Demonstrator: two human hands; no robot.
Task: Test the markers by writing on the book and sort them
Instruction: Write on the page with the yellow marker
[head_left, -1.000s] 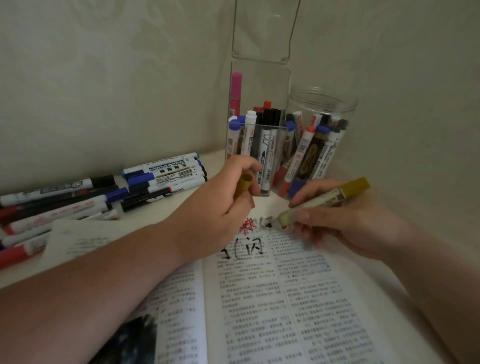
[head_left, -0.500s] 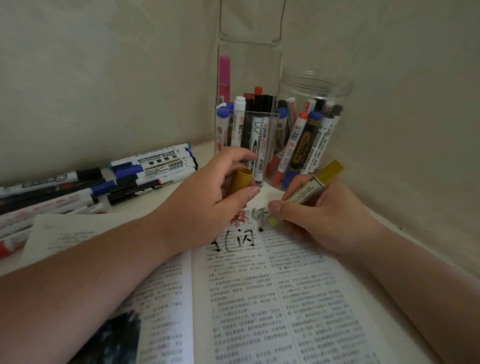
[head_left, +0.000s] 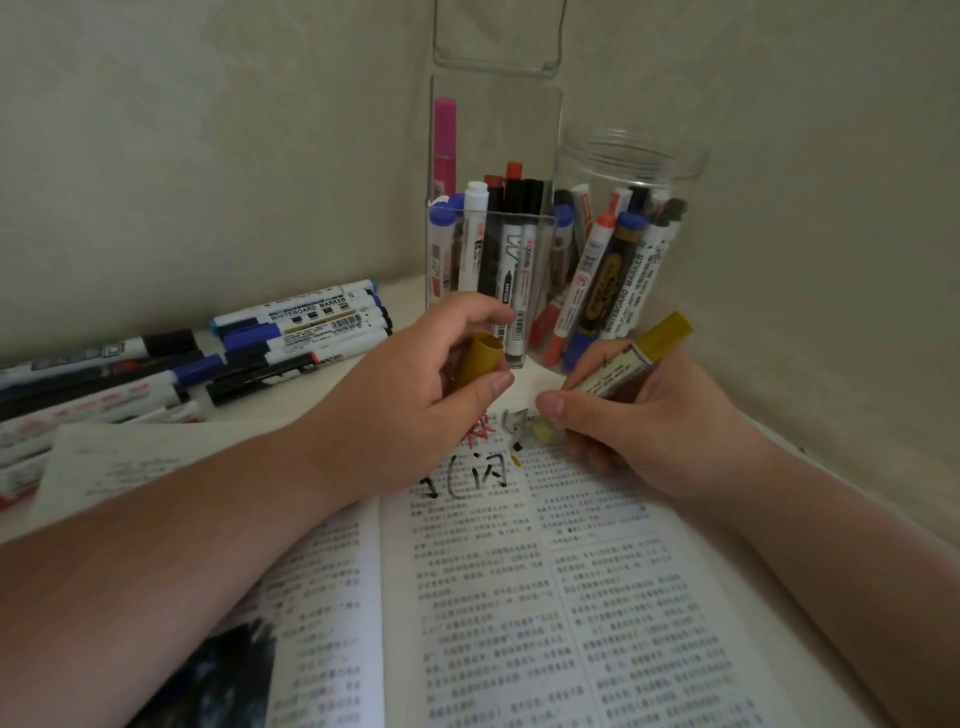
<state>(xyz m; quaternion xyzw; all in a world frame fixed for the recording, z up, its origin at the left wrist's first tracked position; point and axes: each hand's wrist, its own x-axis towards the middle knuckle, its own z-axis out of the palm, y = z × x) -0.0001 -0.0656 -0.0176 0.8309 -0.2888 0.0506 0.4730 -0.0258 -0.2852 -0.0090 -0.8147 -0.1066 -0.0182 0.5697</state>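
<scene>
- Since a second ago, the yellow marker (head_left: 639, 358) has tipped up steeper in the right hand (head_left: 649, 415), and its tip has stayed at the top edge of the right page.
- That hand grips the yellow marker with curled fingers, thumb low near the tip. The tip is at the paper beside a small grey mark, but I cannot tell whether it touches.
- Curled fingers of the left hand (head_left: 415, 395) pinch the yellow cap (head_left: 480, 358), open end up, just above the book's top edge.
- Lying open at the table's front edge, the book (head_left: 519, 597) has red and black scribbles near the top of the right page.
- In the table's (head_left: 322, 410) back corner, a clear square holder (head_left: 491, 249) and a round jar (head_left: 631, 156) stand side by side, each packed with upright markers.
- One pink marker (head_left: 444, 140) rises above the others in the holder.
- Along the left edge, loose markers (head_left: 291, 332) lie in a row.
- A sheet of paper (head_left: 130, 462) lies just in front of them, beside the book.
</scene>
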